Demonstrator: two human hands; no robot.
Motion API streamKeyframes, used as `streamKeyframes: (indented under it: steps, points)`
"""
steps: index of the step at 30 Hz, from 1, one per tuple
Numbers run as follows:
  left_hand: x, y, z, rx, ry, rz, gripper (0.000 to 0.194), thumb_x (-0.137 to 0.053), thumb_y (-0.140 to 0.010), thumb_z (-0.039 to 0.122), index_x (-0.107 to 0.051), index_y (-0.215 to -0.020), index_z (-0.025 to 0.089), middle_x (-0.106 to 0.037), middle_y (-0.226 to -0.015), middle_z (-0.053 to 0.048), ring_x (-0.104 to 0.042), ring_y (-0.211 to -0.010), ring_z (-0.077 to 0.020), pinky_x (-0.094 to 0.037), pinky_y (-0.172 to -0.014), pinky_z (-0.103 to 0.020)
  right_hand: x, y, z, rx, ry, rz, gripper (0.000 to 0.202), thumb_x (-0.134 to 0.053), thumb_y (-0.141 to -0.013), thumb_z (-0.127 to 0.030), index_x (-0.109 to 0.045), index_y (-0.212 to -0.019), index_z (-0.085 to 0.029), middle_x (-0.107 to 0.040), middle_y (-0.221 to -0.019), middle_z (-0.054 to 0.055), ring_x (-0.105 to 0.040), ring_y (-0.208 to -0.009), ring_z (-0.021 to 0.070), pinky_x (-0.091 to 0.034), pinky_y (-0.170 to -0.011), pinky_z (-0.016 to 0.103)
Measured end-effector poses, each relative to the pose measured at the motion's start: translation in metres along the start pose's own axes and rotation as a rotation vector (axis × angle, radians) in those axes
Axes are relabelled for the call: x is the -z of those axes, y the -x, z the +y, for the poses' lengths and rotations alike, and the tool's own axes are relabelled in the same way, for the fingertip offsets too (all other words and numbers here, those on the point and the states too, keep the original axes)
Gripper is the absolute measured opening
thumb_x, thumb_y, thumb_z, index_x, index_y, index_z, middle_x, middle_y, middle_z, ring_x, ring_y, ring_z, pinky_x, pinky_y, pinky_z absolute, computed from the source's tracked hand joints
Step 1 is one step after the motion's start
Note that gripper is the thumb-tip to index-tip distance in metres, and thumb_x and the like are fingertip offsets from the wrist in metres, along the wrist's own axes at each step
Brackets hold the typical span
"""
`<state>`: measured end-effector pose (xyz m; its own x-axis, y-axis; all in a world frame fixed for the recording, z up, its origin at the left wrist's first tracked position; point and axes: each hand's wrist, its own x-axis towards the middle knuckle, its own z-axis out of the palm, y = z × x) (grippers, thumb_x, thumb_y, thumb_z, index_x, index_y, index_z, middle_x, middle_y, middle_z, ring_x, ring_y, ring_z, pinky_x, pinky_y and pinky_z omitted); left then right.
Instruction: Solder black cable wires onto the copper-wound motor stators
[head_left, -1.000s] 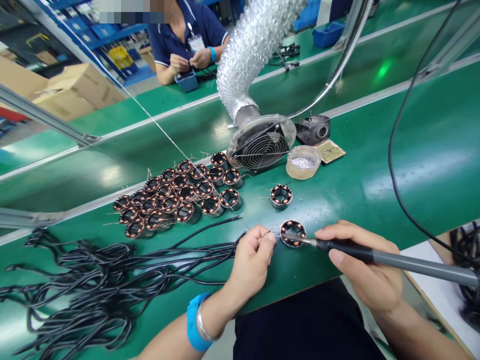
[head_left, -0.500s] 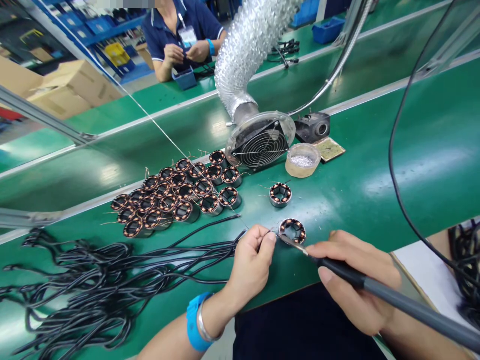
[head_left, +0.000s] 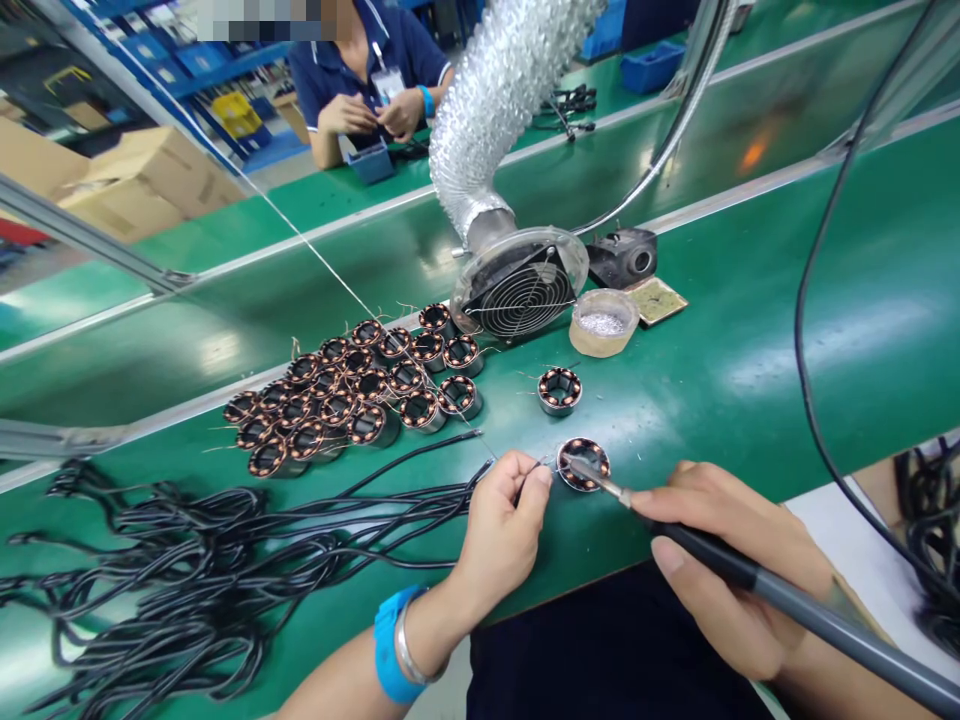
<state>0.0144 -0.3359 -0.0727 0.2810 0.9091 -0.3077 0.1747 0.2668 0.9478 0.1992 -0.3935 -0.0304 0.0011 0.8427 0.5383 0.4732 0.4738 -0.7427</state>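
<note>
Overhead, from the wearer's viewpoint, two bare hands work at a glossy green bench. The left hand has thumb and fingers pinched together on a thin wire lead, beside a copper-wound motor stator lying near the bench's front edge. The right hand grips a soldering iron like a pen; its metal tip reaches over the stator's ring, though whether it touches cannot be told. A blue wristband and a metal bangle circle the left wrist.

Just behind, a second stator stands alone. To the left, more stators cluster in rows, above a tangle of black cables. Farther back are a cloudy dish of silvery bits, a shallow square tray, a black block with a round opening, and a round-grilled fan joined to a crinkled foil duct.

Across the bench, a co-worker in a navy shirt handles something small above a blue box; the print on their white badge is too blurred to read. Cardboard cartons, blue shelving and a yellow bin fill the room's left side.
</note>
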Motion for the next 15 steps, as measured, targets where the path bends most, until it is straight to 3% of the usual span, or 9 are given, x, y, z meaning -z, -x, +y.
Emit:
streamKeyframes:
  steps: [11,15]
  points:
    - [0.0008,0.0,-0.0027,0.009,0.025,-0.005,0.033,-0.055,-0.091,0.046,-0.047,-0.072,0.02,-0.038,-0.054,0.008,-0.031,-0.05,-0.0091,-0.027,-0.05,-0.022,0.0002,-0.0011,0.0024,-0.021,-0.003,0.001,0.032,-0.056,-0.081,-0.009,-0.068,-0.108,-0.02,-0.06,-0.063,0.001,-0.055,-0.052,0.0158,-0.045,-0.045,0.029]
    - [-0.001,0.0012,-0.0011,0.019,0.023,0.007,0.036,-0.056,-0.089,0.049,-0.046,-0.071,0.02,-0.038,-0.054,0.007,-0.031,-0.051,-0.0096,-0.027,-0.05,-0.022,-0.005,-0.0031,0.0038,0.034,0.027,0.062,0.028,-0.056,-0.082,-0.009,-0.069,-0.104,-0.02,-0.061,-0.065,0.002,-0.059,-0.054,0.0165,-0.048,-0.047,0.029]
